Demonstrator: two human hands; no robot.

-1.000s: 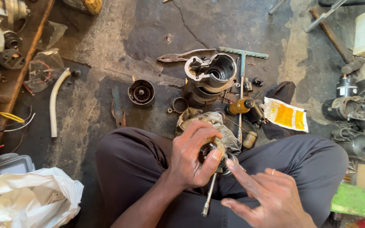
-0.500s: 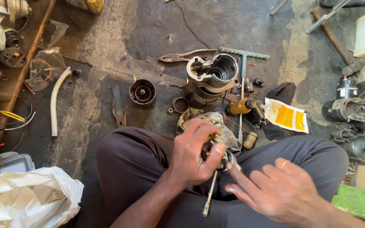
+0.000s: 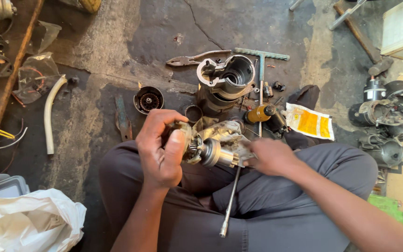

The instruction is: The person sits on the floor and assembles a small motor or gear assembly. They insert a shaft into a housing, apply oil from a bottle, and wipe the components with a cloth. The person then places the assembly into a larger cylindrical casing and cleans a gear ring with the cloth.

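I sit on the floor with my knees apart. My left hand [image 3: 162, 149] grips a greasy metal motor part [image 3: 206, 150] with a gear and a silver cylindrical end, held over my lap. My right hand [image 3: 267, 156] reaches in from the right, its fingertips touching the silver end and a dirty rag [image 3: 222, 133] behind it. A long metal rod tool [image 3: 229, 205] slants down across my thigh below the part. I cannot tell whether the right hand holds anything.
On the concrete floor ahead lie a motor housing [image 3: 225, 77], pliers [image 3: 192, 59], a T-handle wrench [image 3: 261, 60], a round cap [image 3: 148, 100], a yellow packet [image 3: 311, 122] and small parts. More motor pieces [image 3: 383, 112] sit right; a white plastic bag [image 3: 24, 224] lies left.
My right hand has turned over and moved up left onto the part's silver end. My left hand has shifted left, and the part now lies more sideways.
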